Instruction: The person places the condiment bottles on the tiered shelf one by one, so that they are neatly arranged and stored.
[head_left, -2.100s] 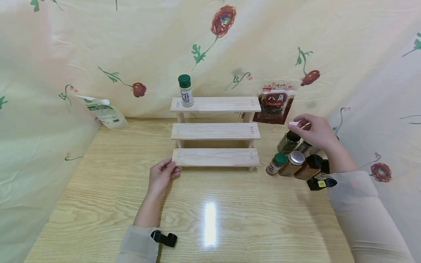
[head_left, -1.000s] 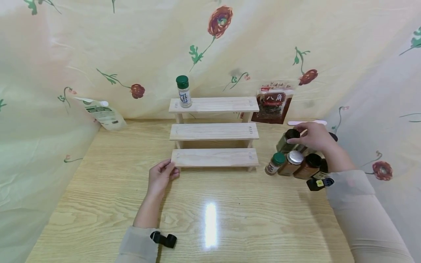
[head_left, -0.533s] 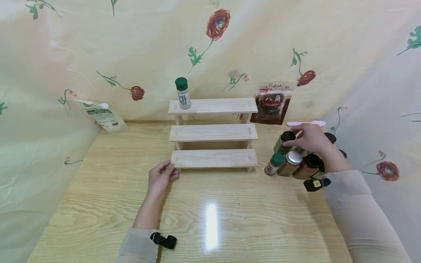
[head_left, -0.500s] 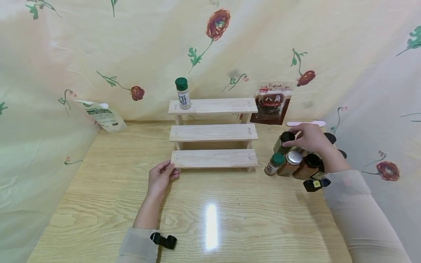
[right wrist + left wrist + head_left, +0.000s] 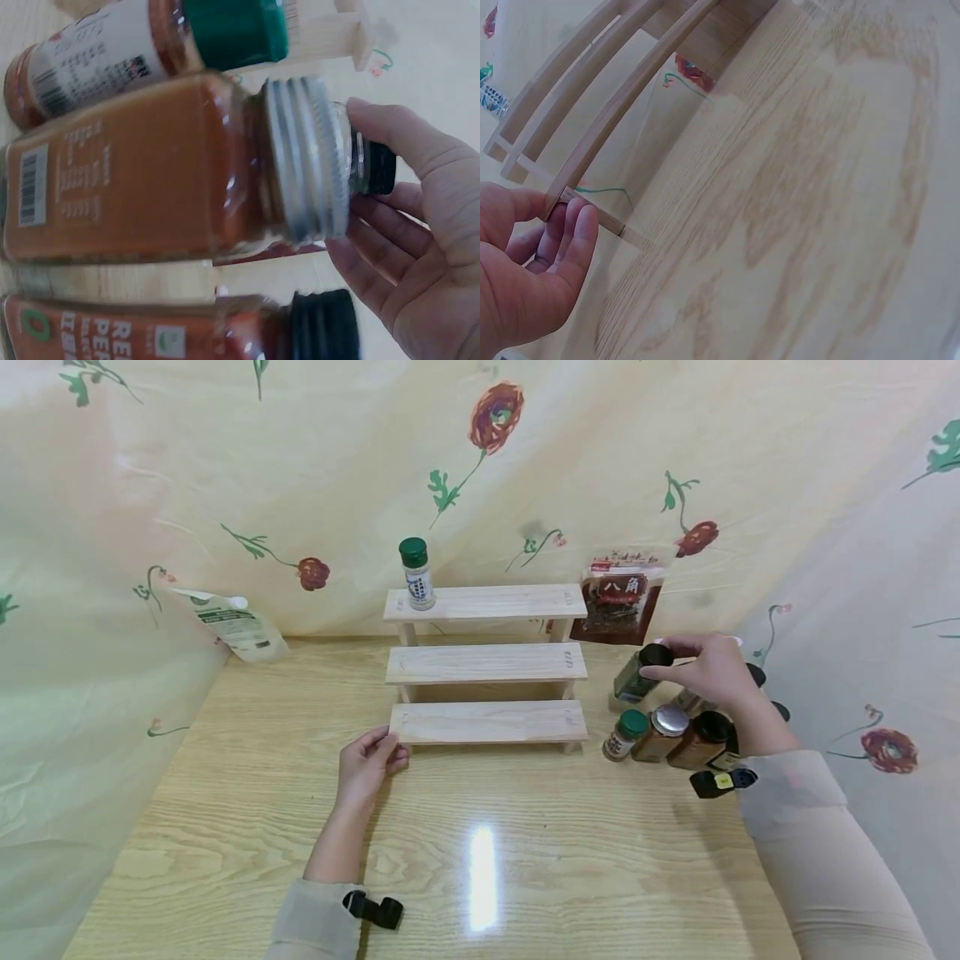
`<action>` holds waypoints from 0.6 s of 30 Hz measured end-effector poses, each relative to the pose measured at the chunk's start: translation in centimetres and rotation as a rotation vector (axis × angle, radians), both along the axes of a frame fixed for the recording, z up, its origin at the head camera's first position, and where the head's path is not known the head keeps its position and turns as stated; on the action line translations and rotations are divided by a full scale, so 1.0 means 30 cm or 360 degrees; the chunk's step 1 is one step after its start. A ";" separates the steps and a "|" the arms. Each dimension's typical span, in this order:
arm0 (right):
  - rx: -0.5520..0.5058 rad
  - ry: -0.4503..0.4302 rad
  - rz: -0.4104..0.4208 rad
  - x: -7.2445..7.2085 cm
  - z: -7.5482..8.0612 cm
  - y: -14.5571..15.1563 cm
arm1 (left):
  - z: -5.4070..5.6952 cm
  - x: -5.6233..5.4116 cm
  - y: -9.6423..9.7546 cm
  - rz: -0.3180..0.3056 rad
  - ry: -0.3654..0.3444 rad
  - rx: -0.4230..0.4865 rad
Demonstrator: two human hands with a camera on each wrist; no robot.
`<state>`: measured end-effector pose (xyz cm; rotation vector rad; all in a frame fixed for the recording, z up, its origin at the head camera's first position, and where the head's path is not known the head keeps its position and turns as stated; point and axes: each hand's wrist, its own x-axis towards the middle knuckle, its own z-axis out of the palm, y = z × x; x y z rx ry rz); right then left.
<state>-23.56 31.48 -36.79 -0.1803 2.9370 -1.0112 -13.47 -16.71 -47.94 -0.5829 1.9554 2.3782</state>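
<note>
My right hand (image 5: 708,668) grips a glass spice jar (image 5: 632,683) with dark green contents near its black cap, tilted and just left of the other jars. In the right wrist view most of this jar is hidden behind a silver-capped jar; its black cap (image 5: 381,166) shows by my fingers. A three-step wooden rack (image 5: 487,720) stands in the middle. My left hand (image 5: 363,764) pinches the left end of its lowest step, thumb and fingers at the board's corner (image 5: 555,201). One green-capped shaker (image 5: 417,575) stands at the left of the top step.
Near my right hand stand a green-capped shaker (image 5: 625,737), a silver-capped jar (image 5: 662,735), a black-capped red-brown jar (image 5: 701,742) and further jars partly hidden. Against the back wall lean a star anise packet (image 5: 618,602) and, far left, a white pouch (image 5: 240,622).
My right hand came down onto the black-capped jar, then shifted it left and tilted it away from the other jars. My left hand stays at the rack's corner.
</note>
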 end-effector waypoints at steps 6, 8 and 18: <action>-0.0104 0.0081 -0.0054 0.006 0.018 -0.022 | -0.002 0.001 -0.005 -0.0013 0.0012 -0.0009; -0.0137 0.0102 -0.0072 0.004 0.026 -0.029 | -0.002 0.001 -0.005 -0.0016 0.0010 -0.0019; -0.0287 0.0150 -0.0137 -0.002 0.081 -0.063 | -0.006 -0.001 -0.005 -0.0017 0.0014 -0.0022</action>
